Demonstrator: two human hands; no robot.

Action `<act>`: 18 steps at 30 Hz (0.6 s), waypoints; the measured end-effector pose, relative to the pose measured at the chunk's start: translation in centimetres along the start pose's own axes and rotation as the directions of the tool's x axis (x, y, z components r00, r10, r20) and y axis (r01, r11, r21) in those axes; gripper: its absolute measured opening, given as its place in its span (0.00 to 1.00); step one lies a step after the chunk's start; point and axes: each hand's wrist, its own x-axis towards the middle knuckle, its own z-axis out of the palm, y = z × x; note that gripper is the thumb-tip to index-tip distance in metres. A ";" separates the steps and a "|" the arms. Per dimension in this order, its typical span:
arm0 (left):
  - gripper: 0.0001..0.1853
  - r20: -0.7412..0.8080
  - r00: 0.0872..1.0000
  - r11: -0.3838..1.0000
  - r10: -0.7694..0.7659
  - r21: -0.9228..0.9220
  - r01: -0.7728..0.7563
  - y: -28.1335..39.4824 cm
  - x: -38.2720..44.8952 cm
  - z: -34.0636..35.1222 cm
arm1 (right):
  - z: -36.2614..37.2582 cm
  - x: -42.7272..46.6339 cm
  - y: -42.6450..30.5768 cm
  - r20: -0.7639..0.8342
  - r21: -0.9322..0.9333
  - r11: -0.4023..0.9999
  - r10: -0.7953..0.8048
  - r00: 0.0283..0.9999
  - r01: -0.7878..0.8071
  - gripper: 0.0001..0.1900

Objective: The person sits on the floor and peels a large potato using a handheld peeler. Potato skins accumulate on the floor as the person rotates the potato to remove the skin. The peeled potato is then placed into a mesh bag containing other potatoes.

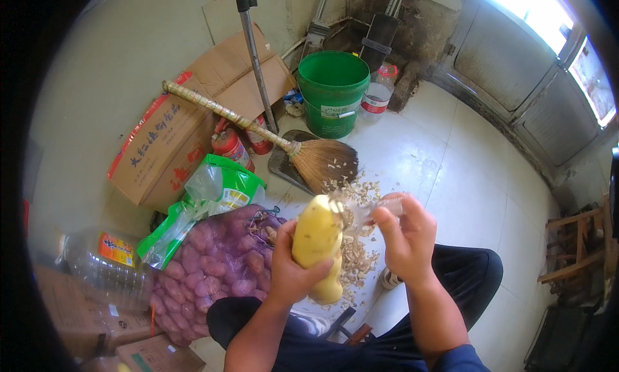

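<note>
A large, mostly peeled potato (316, 236), yellow with a few brown spots, stands lengthwise in my left hand (293, 275). My fingers wrap its left side and my thumb lies across its front. My right hand (408, 241) grips the clear handle of a peeler (367, 214), whose blurred head is at the potato's upper right end. Whether the blade touches the potato cannot be made out. Beneath both hands, brown and pale peelings (360, 261) lie scattered over the floor. A purple mesh sack of potatoes (213, 280) rests left of my left hand.
Ahead, a straw broom (316, 161) lies over a dustpan (285, 164), near a green bucket (333, 96) and a plastic bottle (377, 94). A cardboard box (162, 144), fire extinguishers (232, 147) and a large clear jug (106, 270) stand left. Wooden stools (578, 246) are right.
</note>
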 end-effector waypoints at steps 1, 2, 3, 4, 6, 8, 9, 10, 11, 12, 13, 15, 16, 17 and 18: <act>0.45 0.005 1.000 1.000 -0.010 -0.007 0.010 -0.3 0.1 -0.2 | -0.1 0.4 0.4 -0.034 -0.057 0.998 -0.005 0.999 0.003 0.07; 0.45 0.010 1.000 1.000 -0.020 -0.014 0.020 -0.4 0.1 -0.4 | -0.2 0.7 0.7 -0.131 0.084 0.992 0.107 0.986 -0.097 0.06; 0.44 0.003 1.000 1.000 -0.016 -0.001 0.016 -0.3 0.1 -0.3 | -0.4 0.5 0.8 -0.051 0.106 0.993 0.051 0.997 -0.046 0.07; 0.44 -0.003 1.000 1.000 -0.013 0.013 0.013 -0.1 0.0 -0.2 | -0.7 0.1 0.8 0.027 0.131 0.991 -0.007 1.000 0.003 0.07; 0.43 -0.017 0.999 0.999 -0.030 0.033 0.031 -0.2 0.0 -0.4 | -0.6 0.4 -0.8 0.290 0.061 0.995 -0.096 0.952 0.081 0.07; 0.43 -0.036 0.997 0.996 -0.070 0.047 0.071 -0.8 0.0 -1.0 | -0.4 0.4 -0.3 0.122 -0.107 0.994 -0.020 0.992 0.034 0.06; 0.42 -0.027 0.998 0.997 -0.063 0.039 0.064 -0.7 0.1 -0.7 | -0.4 0.7 0.0 0.031 -0.186 0.983 -0.002 1.000 0.008 0.06; 0.42 -0.018 0.998 0.998 -0.056 0.031 0.057 -0.7 0.2 -0.4 | -0.7 0.8 0.5 -0.035 -0.013 0.996 0.084 0.996 -0.085 0.05; 0.42 -0.009 0.999 0.999 -0.049 0.023 0.050 -0.7 0.3 -0.1 | -1.1 0.9 0.3 0.090 -0.005 1.000 0.012 0.996 -0.012 0.05; 0.42 -0.007 0.997 0.997 -0.073 0.020 0.073 -0.7 0.1 -0.3 | -1.3 0.7 -0.1 0.216 0.014 0.999 -0.052 0.975 0.050 0.05; 0.41 -0.006 0.995 0.995 -0.096 0.017 0.096 -0.4 0.0 -0.4 | -1.3 0.5 -0.2 0.337 0.042 0.993 -0.116 0.934 0.108 0.06; 0.41 0.048 0.986 0.985 -0.162 -0.059 0.165 0.1 0.0 -0.5 | -1.1 0.8 0.9 0.207 0.108 0.994 -0.003 0.978 -0.019 0.04; 0.41 0.105 0.974 0.969 -0.201 -0.128 0.213 0.4 0.1 -0.5 | -1.6 1.2 1.6 0.113 0.186 0.974 0.110 0.987 -0.130 0.04; 0.40 0.164 0.958 0.945 -0.234 -0.194 0.263 0.7 0.3 -0.4 | -2.2 1.4 1.9 0.028 0.274 0.934 0.229 0.973 -0.227 0.04; 0.41 0.185 0.949 0.932 -0.254 -0.216 0.292 0.8 0.2 -0.6 | -2.7 1.1 1.1 0.150 0.330 0.915 0.192 0.970 -0.232 0.06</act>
